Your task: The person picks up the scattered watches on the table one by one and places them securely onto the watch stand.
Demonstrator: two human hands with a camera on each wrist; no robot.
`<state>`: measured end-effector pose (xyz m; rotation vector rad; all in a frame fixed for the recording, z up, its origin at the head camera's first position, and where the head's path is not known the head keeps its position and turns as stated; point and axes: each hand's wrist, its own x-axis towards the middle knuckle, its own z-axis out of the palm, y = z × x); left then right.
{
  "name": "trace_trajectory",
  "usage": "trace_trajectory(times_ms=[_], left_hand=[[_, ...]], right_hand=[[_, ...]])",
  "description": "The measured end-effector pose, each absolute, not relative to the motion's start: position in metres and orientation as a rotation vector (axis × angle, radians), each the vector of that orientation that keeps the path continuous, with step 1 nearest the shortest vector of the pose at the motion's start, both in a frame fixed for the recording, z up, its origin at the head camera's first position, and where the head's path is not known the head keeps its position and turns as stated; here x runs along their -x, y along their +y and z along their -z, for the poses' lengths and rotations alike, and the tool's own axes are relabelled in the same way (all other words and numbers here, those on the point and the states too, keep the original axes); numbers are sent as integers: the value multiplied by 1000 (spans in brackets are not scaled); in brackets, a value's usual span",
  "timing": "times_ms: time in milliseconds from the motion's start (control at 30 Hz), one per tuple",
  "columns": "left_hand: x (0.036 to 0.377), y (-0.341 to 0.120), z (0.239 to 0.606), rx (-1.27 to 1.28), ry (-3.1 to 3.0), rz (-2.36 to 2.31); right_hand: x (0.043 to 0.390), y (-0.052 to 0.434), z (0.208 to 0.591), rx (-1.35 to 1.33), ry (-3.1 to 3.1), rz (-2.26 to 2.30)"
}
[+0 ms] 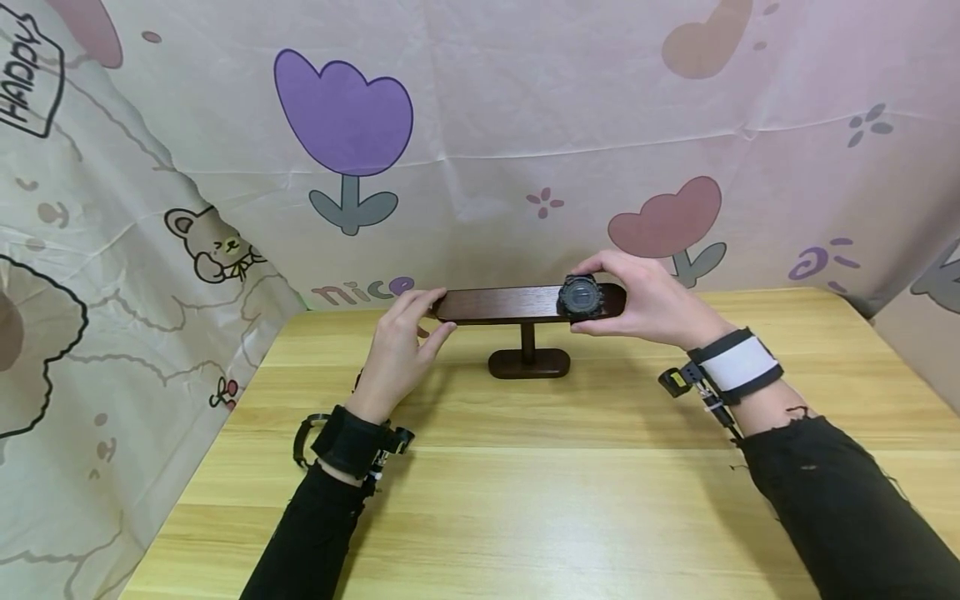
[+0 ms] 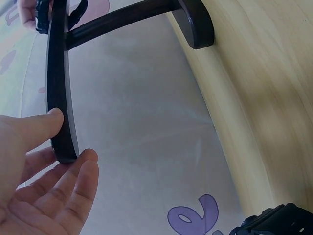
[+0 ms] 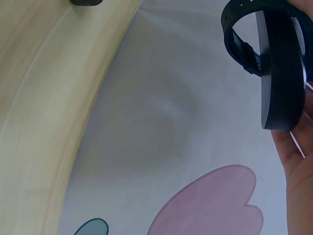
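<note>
In the head view, cropping the black sleeves (image 1: 840,500) at the lower edge and hiding the far side of the black watch (image 1: 581,297). Pinching the left end of the dark wooden bar (image 1: 498,306) with the left hand (image 1: 400,350), thumb and fingers parted; spanning the right end with the right hand (image 1: 648,302), holding the watch between fingers above and thumb below. Standing on a slim post (image 1: 528,337) and rounded base (image 1: 528,364) upon the pale, wood-grained table (image 1: 562,492), before a creased, printed cloth (image 1: 487,100).

In the left wrist view, cutting off the watch at the top and showing only a sliver of the right hand. Laying the left thumb on one side of the bar, curling the fingers about the tip. Showing the bar edge-on, smooth and round-ended.

In the right wrist view, losing most of the right hand past the frame edge. Probably touching the watch with a fingertip in the upper corner; passing other fingers behind the bar's rounded end. Looping the pierced, matte strap (image 3: 254,6) loosely out from the bar, leaving a gap.
</note>
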<state>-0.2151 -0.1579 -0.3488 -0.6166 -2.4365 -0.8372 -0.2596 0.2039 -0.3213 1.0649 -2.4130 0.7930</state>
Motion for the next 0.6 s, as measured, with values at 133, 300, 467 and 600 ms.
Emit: trace_trajectory(times_ms=[133,300,467,600], left_hand=[[216,-158,349,615,-2439,835],[216,-158,349,613,-2441,833],[216,-158,349,610,-2446,832],[216,-158,349,610,-2448,831]], right_hand=[[260,200,320,-1077,-2432,-794],[260,195,319,-1065,-2457,-781],[261,189,318,-1071,-2461,-767],[261,185,317,-1088,-2462,-763]])
